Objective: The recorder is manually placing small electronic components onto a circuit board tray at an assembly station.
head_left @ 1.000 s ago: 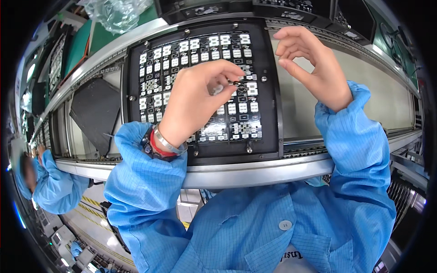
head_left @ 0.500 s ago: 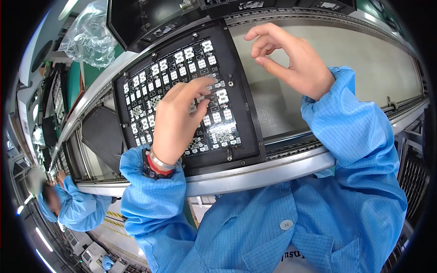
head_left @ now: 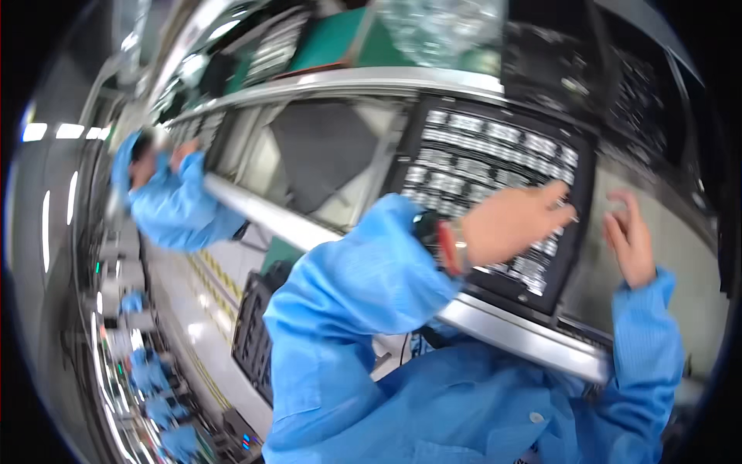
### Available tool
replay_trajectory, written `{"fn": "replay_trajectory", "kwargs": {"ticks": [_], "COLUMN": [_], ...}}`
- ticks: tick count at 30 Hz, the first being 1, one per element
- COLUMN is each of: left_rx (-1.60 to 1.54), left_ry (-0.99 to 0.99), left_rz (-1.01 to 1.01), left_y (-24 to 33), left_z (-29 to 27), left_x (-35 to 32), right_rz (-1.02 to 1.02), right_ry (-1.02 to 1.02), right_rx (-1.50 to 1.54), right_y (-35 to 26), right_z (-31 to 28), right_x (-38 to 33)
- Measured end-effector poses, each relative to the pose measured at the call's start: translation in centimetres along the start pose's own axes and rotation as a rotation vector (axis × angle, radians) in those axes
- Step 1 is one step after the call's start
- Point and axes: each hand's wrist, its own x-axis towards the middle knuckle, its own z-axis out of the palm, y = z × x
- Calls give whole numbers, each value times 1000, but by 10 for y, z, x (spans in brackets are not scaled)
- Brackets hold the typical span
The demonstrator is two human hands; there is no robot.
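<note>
You are working at a black tray (head_left: 581, 166) of small white-and-black components, sitting on the conveyor just behind its metal front rail (head_left: 495, 329); keep your touch light and square to one cell, so neighbouring parts are not getting nudged. Your left hand (head_left: 514, 224) is lying over the tray's right side, fingers extended, apparently holding nothing. Your right hand (head_left: 630, 241) is hovering beside the tray's right edge, fingers loosely curled; whether it is pinching a part, you cannot tell.
</note>
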Motion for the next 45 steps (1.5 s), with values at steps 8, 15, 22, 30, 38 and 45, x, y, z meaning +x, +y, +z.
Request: {"fn": "replay_trajectory", "kwargs": {"ticks": [8,15,22,30,38,45], "left_rx": [278,434,405,677,677,779], "left_ry": [162,164,368,306,431,461], "left_rz": [-300,-1237,-1503,-1354,-794,-242], "left_y": [17,54,170,244,325,343], "left_z": [-103,-107,-1,-4,-98,-95], "left_x": [-93,-289,-397,-334,-121,22], "right_rz": [-24,-156,-239,-401,-555,-827], "right_ry": [1,-137,-448,-677,-835,-883], "right_rx": [68,92,167,52,83,355], "right_y": [-21,-11,10,-5,-14,-5], "right_z": [23,21,6,-47,-84,-116], "right_x": [12,15,30,-23,-80,-161]}}
